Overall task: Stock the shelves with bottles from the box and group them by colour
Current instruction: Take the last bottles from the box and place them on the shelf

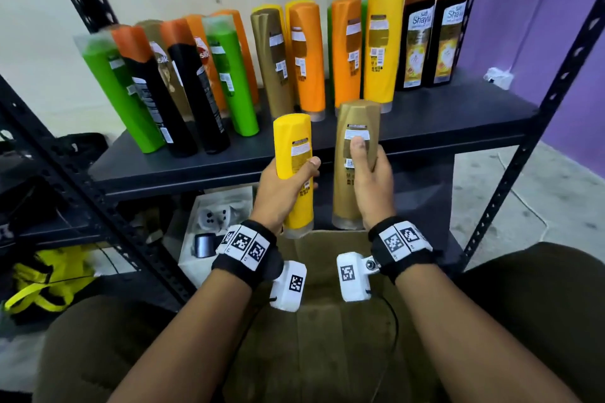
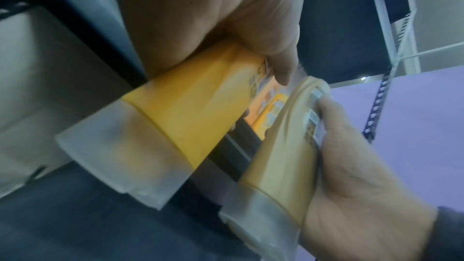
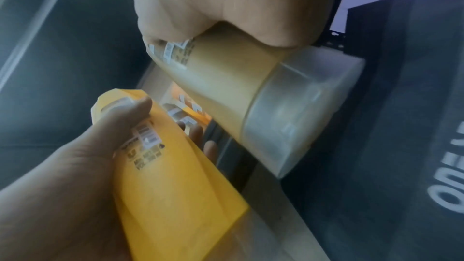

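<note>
A dark shelf (image 1: pixel 442 114) carries upright bottles. Toward its left edge stand green bottles (image 1: pixel 108 88) mixed with black orange-capped ones (image 1: pixel 183 88); mid-shelf are gold (image 1: pixel 273 59), orange (image 1: pixel 307 56) and yellow bottles (image 1: pixel 383 49); two black labelled bottles (image 1: pixel 432 33) stand near the right edge.

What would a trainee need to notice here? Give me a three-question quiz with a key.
1. True or false: the left hand is empty.
2. Which colour bottle does the right hand grip? A) green B) gold C) black
3. Fill in: the two black Shayla bottles stand at the ___ end of the shelf.

Key: 1 false, it holds the yellow bottle; 2 B, the gold bottle; 3 right.
</note>
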`<act>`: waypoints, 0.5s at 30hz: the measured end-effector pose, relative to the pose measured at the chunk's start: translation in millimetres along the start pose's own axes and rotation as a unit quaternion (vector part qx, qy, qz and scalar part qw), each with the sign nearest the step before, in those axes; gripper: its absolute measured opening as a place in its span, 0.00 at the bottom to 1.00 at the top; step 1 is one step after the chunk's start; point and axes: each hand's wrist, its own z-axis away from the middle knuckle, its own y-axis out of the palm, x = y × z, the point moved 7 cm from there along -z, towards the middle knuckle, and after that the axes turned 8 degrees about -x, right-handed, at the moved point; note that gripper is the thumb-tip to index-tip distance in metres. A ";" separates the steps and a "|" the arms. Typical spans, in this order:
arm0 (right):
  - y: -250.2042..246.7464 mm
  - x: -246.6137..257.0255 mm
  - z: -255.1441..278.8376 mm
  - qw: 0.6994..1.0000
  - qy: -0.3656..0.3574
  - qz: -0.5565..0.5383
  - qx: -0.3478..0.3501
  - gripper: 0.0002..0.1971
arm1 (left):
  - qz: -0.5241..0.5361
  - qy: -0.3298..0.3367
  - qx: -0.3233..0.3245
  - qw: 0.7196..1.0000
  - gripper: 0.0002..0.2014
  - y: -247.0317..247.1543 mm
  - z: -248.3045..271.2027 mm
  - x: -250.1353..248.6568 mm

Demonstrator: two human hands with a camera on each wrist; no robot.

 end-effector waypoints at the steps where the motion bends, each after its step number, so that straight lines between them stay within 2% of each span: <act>1: -0.7 7.7 -5.5 1.000 -0.006 -0.007 -0.002 0.25 | 0.003 0.011 0.003 1.000 0.10 5.9 -2.8 -10.4; 5: -2.9 38.1 -25.3 0.998 -0.042 -0.039 -0.008 0.26 | 0.014 0.046 0.020 0.999 0.10 27.3 -15.9 -47.2; 9: -5.7 60.5 -42.8 0.995 -0.078 -0.056 0.001 0.30 | 0.027 0.079 0.043 0.996 0.04 48.4 -26.1 -76.4; 12: -10.0 75.2 -55.9 0.993 -0.105 -0.063 -0.002 0.33 | 0.027 0.093 0.043 0.994 0.11 61.2 -35.8 -88.7; 15: -15.1 88.8 -74.3 0.991 -0.119 -0.062 0.003 0.30 | 0.051 0.108 0.043 0.992 0.15 72.4 -42.0 -97.1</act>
